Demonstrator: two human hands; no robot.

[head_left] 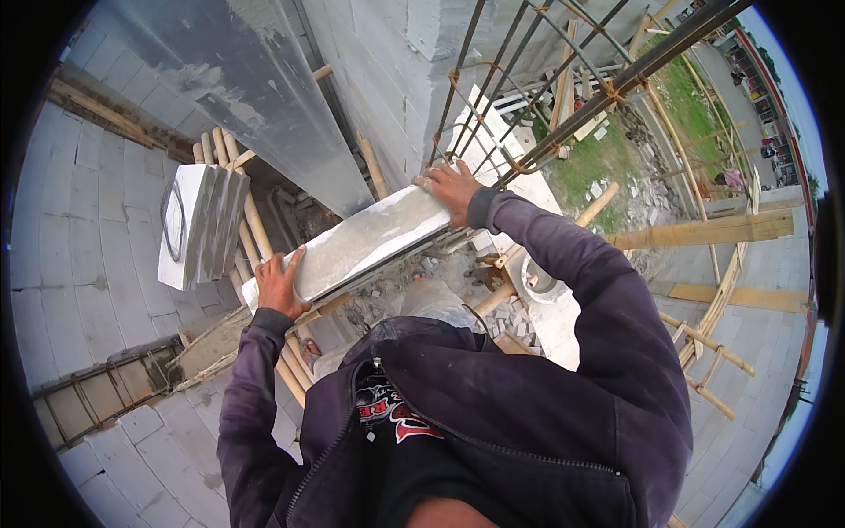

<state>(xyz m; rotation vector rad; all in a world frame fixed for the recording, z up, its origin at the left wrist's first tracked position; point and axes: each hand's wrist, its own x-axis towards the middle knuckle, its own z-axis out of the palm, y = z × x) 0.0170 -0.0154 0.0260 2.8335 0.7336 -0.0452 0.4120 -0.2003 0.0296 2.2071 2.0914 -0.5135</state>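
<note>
A long pale lightweight concrete block [370, 239] lies crosswise in front of me, its upper face smeared with grey. My left hand [280, 286] grips its near-left end, with the fingers curled over the upper edge. At the far-right end my right hand [451, 189] holds it, fingers bent over the top beside a rusty rebar cage [519, 114]. The palms and the block's underside are hidden, so I cannot tell whether it rests on anything.
Several upright blocks [202, 224] with a black wire loop stand on bamboo poles [255, 224] at left. A tall smooth panel [238, 79] rises ahead. Rubble and a round white container [539, 280] lie below. A wooden plank [704, 231] juts in from the right, near block walls.
</note>
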